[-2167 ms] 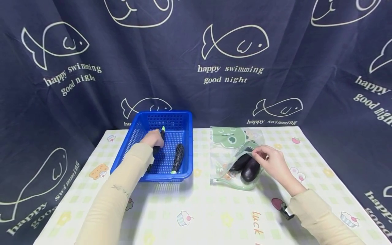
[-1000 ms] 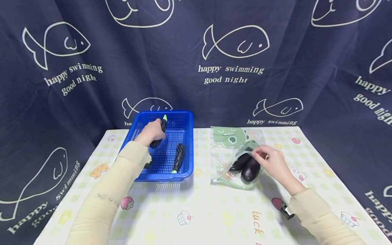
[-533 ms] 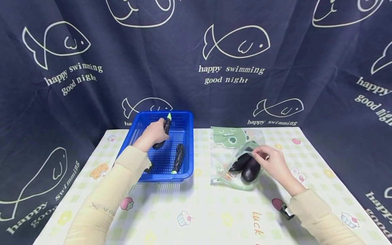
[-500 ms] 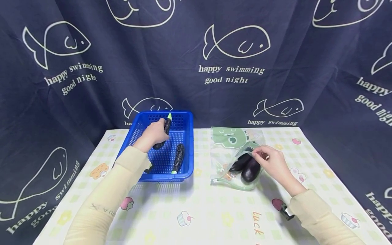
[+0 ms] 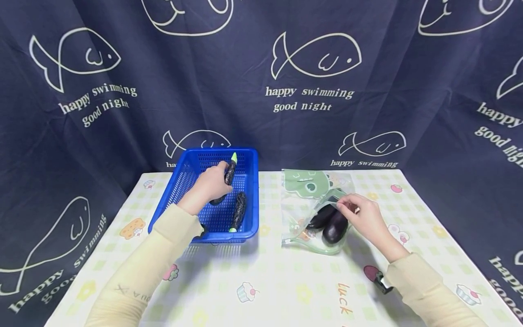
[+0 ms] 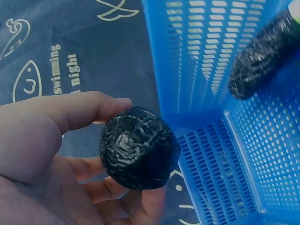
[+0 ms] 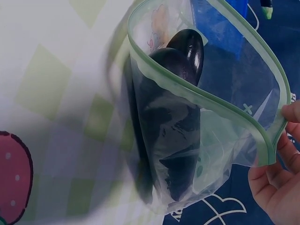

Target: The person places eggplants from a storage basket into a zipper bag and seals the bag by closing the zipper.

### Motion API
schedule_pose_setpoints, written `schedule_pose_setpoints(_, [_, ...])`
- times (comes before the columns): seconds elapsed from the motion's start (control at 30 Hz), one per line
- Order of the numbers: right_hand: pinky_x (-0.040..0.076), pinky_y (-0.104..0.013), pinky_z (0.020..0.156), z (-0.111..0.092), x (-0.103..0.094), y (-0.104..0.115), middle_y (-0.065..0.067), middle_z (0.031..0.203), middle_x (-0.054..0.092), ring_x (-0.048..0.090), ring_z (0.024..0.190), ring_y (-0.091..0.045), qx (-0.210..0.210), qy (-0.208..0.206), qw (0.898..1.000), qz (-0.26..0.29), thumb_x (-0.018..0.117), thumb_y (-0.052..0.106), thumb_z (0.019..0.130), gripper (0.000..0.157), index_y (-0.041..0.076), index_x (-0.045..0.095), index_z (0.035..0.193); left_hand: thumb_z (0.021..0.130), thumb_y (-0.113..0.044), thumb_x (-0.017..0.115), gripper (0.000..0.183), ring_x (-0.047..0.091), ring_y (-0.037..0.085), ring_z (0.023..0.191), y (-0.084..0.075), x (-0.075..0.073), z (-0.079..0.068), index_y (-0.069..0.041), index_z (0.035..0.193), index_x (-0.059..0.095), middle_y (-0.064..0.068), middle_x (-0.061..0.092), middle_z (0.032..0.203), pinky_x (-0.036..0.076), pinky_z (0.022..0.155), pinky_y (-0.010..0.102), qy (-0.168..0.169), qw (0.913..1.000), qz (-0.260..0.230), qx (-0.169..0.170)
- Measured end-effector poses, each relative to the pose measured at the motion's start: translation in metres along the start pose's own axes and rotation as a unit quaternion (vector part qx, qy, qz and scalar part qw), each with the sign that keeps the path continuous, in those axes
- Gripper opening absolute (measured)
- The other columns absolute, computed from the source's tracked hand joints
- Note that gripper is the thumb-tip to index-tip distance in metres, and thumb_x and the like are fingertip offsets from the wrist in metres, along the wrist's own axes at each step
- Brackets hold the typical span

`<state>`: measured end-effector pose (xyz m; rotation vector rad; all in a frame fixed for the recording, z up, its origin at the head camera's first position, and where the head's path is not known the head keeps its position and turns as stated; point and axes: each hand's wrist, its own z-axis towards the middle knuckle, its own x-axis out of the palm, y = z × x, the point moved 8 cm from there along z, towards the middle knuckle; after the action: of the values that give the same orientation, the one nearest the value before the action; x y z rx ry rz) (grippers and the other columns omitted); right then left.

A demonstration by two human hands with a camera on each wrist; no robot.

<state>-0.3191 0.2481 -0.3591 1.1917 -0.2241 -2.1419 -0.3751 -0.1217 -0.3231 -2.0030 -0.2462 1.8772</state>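
In the head view my left hand (image 5: 213, 182) holds a wrinkled black vegetable (image 5: 230, 173) with a light green tip, tilted over the blue basket (image 5: 252, 234). The left wrist view looks at its rounded dark end (image 6: 139, 149), gripped between thumb and curled fingers. A similar wrinkled vegetable (image 5: 239, 211) lies along the basket's right side. Part of another dark one (image 5: 201, 231) peeks out by the left cuff. My right hand (image 5: 362, 214) pinches the green-edged mouth of a clear zip bag (image 7: 253, 123), which stands open. Glossy dark eggplants (image 5: 335, 228) lie inside the bag.
The table (image 5: 286, 290) wears a pale checked cloth with printed cakes and fruit. A navy curtain (image 5: 245, 122) with white fish hangs right behind it. A small black device (image 5: 382, 283) sits under the right cuff.
My left hand has moved to the right inside the basket, carrying the wrinkled black vegetable with it. The right hand and the bag have stayed in place.
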Motion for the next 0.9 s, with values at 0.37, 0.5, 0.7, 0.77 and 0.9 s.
schedule_pose_setpoints(0.37, [0.042, -0.014, 0.058, 0.0, 0.001, -0.001, 0.006, 0.071, 0.062, 0.051, 0.061, 0.0, 0.003, 0.002, 1.0, 0.003, 0.072, 0.01, 0.08, 0.006, 0.014, 0.068, 0.083, 0.083, -0.022, 0.07, 0.068, 0.057, 0.035, 0.109, -0.025, 0.006, -0.016, -0.003, 0.139, 0.037, 0.021, 0.057, 0.124, 0.048, 0.091, 0.049, -0.003, 0.9993, -0.017, 0.033])
schedule_pose_setpoints(0.5, [0.044, -0.015, 0.058, 0.0, 0.002, -0.001, 0.005, 0.071, 0.063, 0.053, 0.06, -0.002, 0.004, 0.004, 1.0, 0.005, 0.071, 0.01, 0.081, 0.006, 0.014, 0.068, 0.083, 0.083, -0.023, 0.07, 0.067, 0.058, 0.032, 0.107, -0.033, 0.011, -0.022, -0.004, 0.139, 0.037, 0.018, 0.056, 0.124, 0.049, 0.09, 0.047, 0.002, 0.9988, -0.02, 0.044])
schedule_pose_setpoints(0.7, [0.043, -0.013, 0.058, -0.001, 0.002, -0.001, 0.005, 0.073, 0.064, 0.054, 0.06, -0.003, 0.002, 0.005, 1.0, 0.003, 0.071, 0.009, 0.081, 0.006, 0.014, 0.068, 0.084, 0.083, -0.023, 0.07, 0.068, 0.054, 0.031, 0.114, -0.044, 0.017, -0.029, -0.007, 0.14, 0.037, 0.016, 0.053, 0.131, 0.046, 0.094, 0.047, 0.004, 0.9979, -0.022, 0.061])
schedule_pose_setpoints(0.77, [0.042, -0.012, 0.058, -0.001, 0.002, -0.001, 0.005, 0.072, 0.064, 0.054, 0.06, -0.004, 0.001, 0.005, 1.0, 0.002, 0.072, 0.01, 0.081, 0.007, 0.014, 0.068, 0.084, 0.083, -0.023, 0.071, 0.068, 0.053, 0.03, 0.116, -0.048, 0.019, -0.031, -0.007, 0.14, 0.037, 0.015, 0.052, 0.133, 0.045, 0.096, 0.046, 0.006, 0.9974, -0.023, 0.068])
schedule_pose_setpoints(0.9, [0.043, -0.015, 0.058, 0.0, 0.001, 0.001, 0.005, 0.071, 0.063, 0.054, 0.06, -0.004, -0.001, 0.003, 1.0, 0.004, 0.072, 0.009, 0.08, 0.007, 0.014, 0.068, 0.083, 0.082, -0.023, 0.071, 0.069, 0.055, 0.027, 0.114, -0.057, 0.026, -0.035, -0.009, 0.14, 0.037, 0.013, 0.053, 0.132, 0.046, 0.094, 0.044, 0.012, 0.9965, -0.028, 0.077])
